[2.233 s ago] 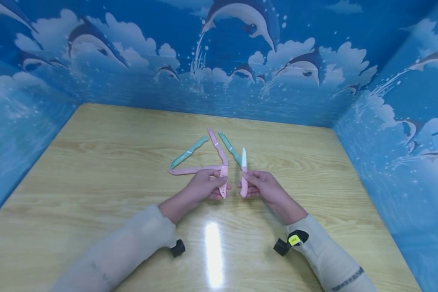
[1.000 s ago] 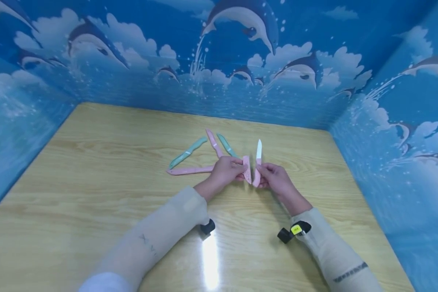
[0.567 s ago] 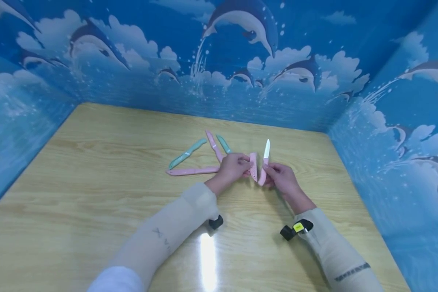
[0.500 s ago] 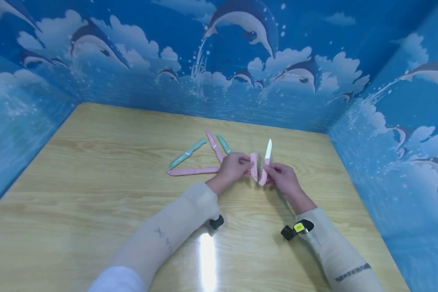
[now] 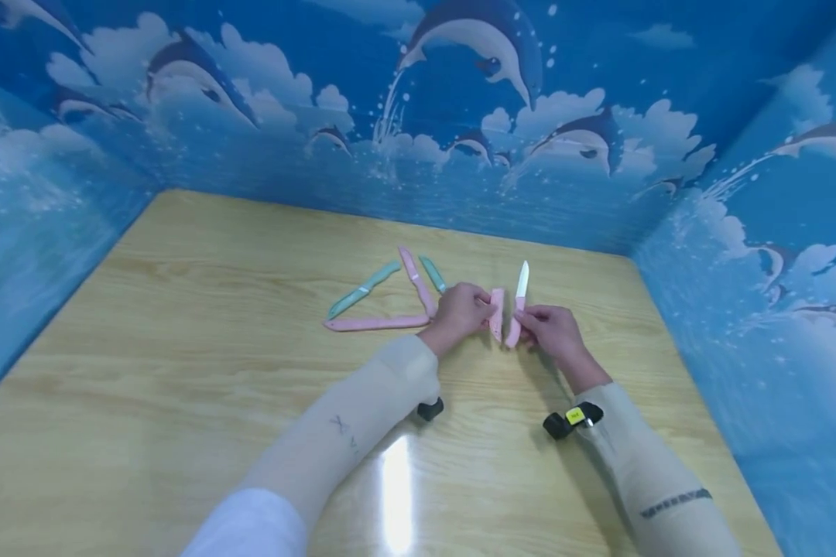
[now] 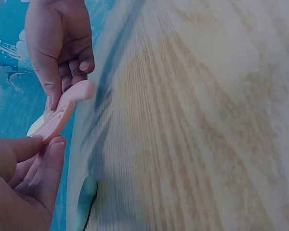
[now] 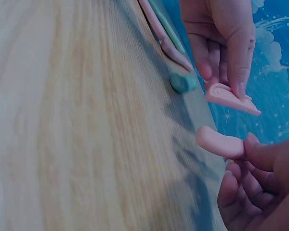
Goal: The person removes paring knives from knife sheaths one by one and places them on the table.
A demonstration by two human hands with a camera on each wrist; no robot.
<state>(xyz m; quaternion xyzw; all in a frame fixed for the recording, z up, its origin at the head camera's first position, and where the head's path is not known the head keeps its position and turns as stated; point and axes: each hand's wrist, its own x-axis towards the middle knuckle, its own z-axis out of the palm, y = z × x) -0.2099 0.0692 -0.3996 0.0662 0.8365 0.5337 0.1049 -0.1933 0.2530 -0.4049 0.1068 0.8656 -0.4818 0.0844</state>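
My left hand [image 5: 463,311] pinches a pink knife sheath [image 5: 497,314] between thumb and fingers, above the table right of centre. Close beside it, my right hand [image 5: 552,331] grips a small paring knife [image 5: 515,329] by its pink handle. Its white blade [image 5: 523,280] is bare and points away from me. Sheath and knife stand side by side with a narrow gap in the head view. In the right wrist view the knife handle [image 7: 220,143] sticks out past the thumb, and the sheath [image 7: 231,100] shows a raised pattern. The blade is hidden there.
Left of my hands lie sheathed knives: a green one [image 5: 364,290], a pink one [image 5: 376,322] lying crosswise, and another pink one [image 5: 418,280]. A second green knife [image 5: 432,273] is partly covered by my left hand. Dolphin-print walls [image 5: 286,155] border the wooden table [image 5: 181,348].
Both hands have moved right and slightly away from me, carrying the sheath and the bare knife. The left hand travelled farther. The knives on the table stayed put.
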